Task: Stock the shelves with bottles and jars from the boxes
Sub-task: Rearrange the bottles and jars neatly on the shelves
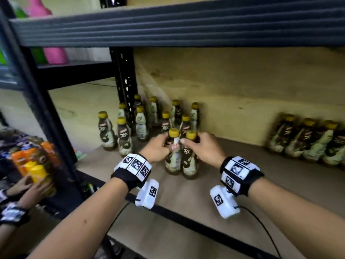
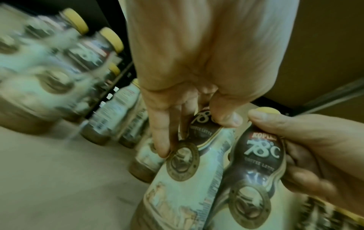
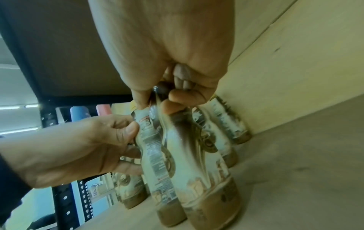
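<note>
Two brown-and-cream coffee bottles with yellow caps stand side by side near the front of the wooden shelf [image 1: 242,184]. My left hand [image 1: 158,148] grips the left bottle [image 1: 173,161] round its neck. My right hand [image 1: 203,148] grips the right bottle [image 1: 190,167] the same way. The left wrist view shows my left fingers [image 2: 163,140] curled on one bottle [image 2: 181,186] and my right hand [image 2: 315,155] on the other [image 2: 256,171]. From the right wrist, my right fingers [image 3: 183,96] wrap a bottle [image 3: 206,179] at its neck, hiding the cap.
Several more coffee bottles [image 1: 141,124] cluster just behind, by the black upright post [image 1: 125,75]. Another row of bottles [image 1: 306,143] lines the back wall at right. A dark shelf beam [image 1: 186,25] hangs overhead. At far left another person's hands hold orange bottles [image 1: 33,165].
</note>
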`<state>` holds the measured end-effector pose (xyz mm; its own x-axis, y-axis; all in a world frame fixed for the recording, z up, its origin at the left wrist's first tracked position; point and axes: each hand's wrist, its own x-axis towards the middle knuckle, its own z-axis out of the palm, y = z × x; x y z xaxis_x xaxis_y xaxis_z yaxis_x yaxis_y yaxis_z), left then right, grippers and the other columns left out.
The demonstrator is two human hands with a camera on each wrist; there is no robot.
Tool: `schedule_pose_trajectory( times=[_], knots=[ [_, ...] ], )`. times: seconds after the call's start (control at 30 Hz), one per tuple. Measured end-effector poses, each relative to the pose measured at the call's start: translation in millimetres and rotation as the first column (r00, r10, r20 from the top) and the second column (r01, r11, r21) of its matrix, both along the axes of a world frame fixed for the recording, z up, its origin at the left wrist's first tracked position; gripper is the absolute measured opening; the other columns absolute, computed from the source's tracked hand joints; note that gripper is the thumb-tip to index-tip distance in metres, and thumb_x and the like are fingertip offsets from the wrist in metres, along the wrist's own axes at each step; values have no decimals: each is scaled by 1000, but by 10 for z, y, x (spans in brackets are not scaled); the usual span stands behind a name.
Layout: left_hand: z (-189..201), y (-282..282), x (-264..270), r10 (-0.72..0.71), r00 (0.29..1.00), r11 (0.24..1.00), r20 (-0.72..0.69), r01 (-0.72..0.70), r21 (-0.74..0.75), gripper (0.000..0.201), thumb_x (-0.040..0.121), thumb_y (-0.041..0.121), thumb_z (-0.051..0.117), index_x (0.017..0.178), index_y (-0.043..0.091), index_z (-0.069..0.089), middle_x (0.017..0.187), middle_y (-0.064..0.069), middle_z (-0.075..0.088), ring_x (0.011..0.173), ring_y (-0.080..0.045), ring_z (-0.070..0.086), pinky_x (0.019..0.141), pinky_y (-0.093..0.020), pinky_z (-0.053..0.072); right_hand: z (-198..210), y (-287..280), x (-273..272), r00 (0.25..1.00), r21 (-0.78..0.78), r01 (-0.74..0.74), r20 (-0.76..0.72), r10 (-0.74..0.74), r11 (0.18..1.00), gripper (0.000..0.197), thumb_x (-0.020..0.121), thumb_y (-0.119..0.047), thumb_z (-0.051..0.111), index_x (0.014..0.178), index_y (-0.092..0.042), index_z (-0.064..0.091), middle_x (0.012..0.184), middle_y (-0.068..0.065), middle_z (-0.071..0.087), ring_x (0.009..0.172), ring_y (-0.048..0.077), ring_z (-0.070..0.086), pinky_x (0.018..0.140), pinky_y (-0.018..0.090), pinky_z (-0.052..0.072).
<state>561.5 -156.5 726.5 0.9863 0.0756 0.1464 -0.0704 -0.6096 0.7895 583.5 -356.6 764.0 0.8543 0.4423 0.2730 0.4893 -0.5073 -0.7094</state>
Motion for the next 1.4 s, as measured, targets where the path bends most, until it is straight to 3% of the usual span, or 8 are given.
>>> schedule_pose_trajectory(
  times=[0.1, 0.33, 0.8, 0.93, 1.03, 1.17, 1.3, 1.4],
  knots=[
    [58, 400, -93, 123, 992, 991, 10, -124, 55, 50, 81, 33, 64, 128, 22, 53, 120, -3, 66, 112, -21, 61, 103, -40, 46, -78, 480, 4, 997, 7, -18, 73, 17, 1000, 37, 86, -53, 62, 97, -18, 67, 97, 1, 73, 93, 22, 66, 82, 35, 53],
    [11, 788, -96, 212, 977, 976, -23, -210, 47, 65, 66, 53, 57, 126, 29, 51, 122, -2, 66, 118, -25, 59, 105, -45, 43, -164, 751, -6, 997, -237, 29, 81, -10, 971, 59, 83, -61, 59, 125, -21, 45, 120, 5, 65, 108, 31, 62, 90, 42, 51],
    [67, 778, -117, 178, 982, 984, -58, -180, -21, 55, 78, 34, 65, 130, 21, 52, 119, -3, 67, 114, -24, 61, 104, -47, 45, 42, 319, -16, 992, -68, -118, -45, 115, 991, 76, 74, -70, 64, 133, -27, 44, 117, -12, 60, 104, 12, 62, 89, 33, 52],
    [-10, 790, -119, 189, 981, 981, -31, -190, -48, 54, 77, 35, 64, 128, 24, 53, 118, -1, 68, 113, -24, 61, 102, -48, 46, 644, 311, 214, 983, 165, -38, 186, 6, 986, 33, 88, -50, 63, 106, -23, 58, 96, -13, 65, 86, 3, 63, 73, 23, 53],
    [-87, 812, -92, 202, 979, 976, -16, -202, -75, 54, 73, 39, 62, 125, 27, 54, 118, 1, 68, 116, -22, 60, 105, -47, 44, 1006, 581, 557, 948, -215, -111, 270, 169, 970, 31, 90, -36, 66, 115, -18, 60, 107, -2, 67, 95, 14, 65, 83, 32, 55],
    [-180, 836, -57, 221, 975, 969, -21, -222, -107, 53, 66, 50, 61, 117, 42, 53, 118, 4, 68, 116, -21, 60, 105, -46, 44, 1093, 1054, 787, 875, -729, -111, 250, 414, 675, 60, 89, -27, 68, 143, -19, 44, 131, 12, 59, 113, 28, 59, 90, 33, 48],
    [-230, 854, -19, 223, 975, 968, -27, -224, -109, 53, 62, 53, 60, 114, 49, 49, 116, 6, 68, 116, -22, 60, 104, -47, 45, 914, 1342, 903, 866, -899, -50, 178, 468, 434, 62, 84, -24, 75, 139, -13, 48, 132, 11, 58, 116, 28, 57, 87, 29, 44],
    [-204, 828, -37, 225, 974, 970, -14, -225, -87, 48, 68, 46, 60, 115, 47, 49, 115, 6, 69, 114, -21, 61, 104, -46, 45, 867, 1429, 978, 853, -872, -13, 245, 460, 489, 47, 82, -22, 77, 124, -12, 61, 121, 12, 62, 105, 29, 61, 73, 26, 40]
  ],
)
